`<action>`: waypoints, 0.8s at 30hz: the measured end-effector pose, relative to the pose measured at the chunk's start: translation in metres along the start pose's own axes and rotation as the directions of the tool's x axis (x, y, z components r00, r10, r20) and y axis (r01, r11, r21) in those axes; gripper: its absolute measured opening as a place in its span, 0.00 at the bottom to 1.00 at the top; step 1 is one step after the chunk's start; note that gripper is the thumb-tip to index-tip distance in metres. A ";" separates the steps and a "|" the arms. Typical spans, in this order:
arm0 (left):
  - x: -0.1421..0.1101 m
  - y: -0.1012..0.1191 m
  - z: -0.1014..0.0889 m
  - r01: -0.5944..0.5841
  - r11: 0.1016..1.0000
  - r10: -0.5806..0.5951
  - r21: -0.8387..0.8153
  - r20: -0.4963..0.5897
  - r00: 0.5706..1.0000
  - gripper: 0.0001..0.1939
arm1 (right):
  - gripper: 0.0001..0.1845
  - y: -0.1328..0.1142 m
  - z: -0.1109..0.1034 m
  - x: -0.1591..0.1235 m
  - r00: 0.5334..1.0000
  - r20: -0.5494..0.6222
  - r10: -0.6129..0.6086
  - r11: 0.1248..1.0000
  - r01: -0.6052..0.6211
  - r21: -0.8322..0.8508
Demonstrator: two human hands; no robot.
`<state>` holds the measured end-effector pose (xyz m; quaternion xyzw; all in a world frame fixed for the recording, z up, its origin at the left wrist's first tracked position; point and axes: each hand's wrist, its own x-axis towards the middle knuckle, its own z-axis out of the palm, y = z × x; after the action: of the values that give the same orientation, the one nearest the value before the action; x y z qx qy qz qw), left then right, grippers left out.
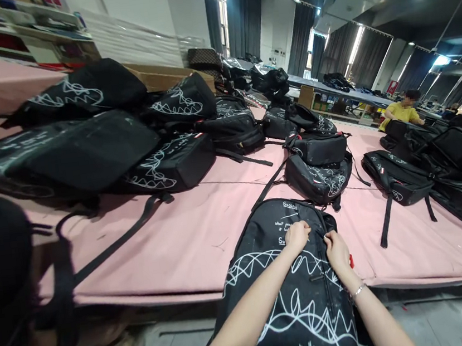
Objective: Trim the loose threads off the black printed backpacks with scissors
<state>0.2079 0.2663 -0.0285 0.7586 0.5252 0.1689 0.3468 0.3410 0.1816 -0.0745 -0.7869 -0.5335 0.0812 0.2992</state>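
A black backpack (269, 280) with white scribbled lines and lettering lies in front of me, its top on the pink table and its lower part hanging toward me. A zipper runs along its right side. My left hand (298, 236) is closed over the upper front, beside that zipper; what its fingers hold is hidden. On the zipper's other side, my right hand (338, 251) pinches the backpack's edge with thumb and forefinger. A small red tag (351, 261) shows beside the right hand, and a bracelet (358, 290) circles that wrist.
Similar black backpacks are heaped on the pink table (174, 258) at left. Another backpack (318, 165) lies just beyond mine, with more (400, 177) at right. Loose straps trail across the cloth. A person in yellow (402, 111) is at the far right.
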 end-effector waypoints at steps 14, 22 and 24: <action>0.003 0.013 0.032 -0.062 0.998 0.064 -0.028 0.059 0.996 0.16 | 0.09 -0.003 0.009 0.004 0.998 -0.005 -0.055 0.980 0.053 -0.193; -0.036 -0.005 -0.002 -0.104 0.995 0.104 -0.002 0.148 0.983 0.06 | 0.17 0.024 -0.006 -0.025 1.000 0.012 0.003 0.982 -0.005 0.188; -0.058 -0.016 -0.012 -0.165 0.986 0.168 -0.031 0.180 0.969 0.06 | 0.20 0.030 -0.010 -0.036 0.998 0.056 -0.019 0.966 0.004 0.257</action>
<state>0.1668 0.2211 -0.0255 0.8094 0.4246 0.1312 0.3839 0.3544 0.1383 -0.0899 -0.7358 -0.5316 0.1705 0.3833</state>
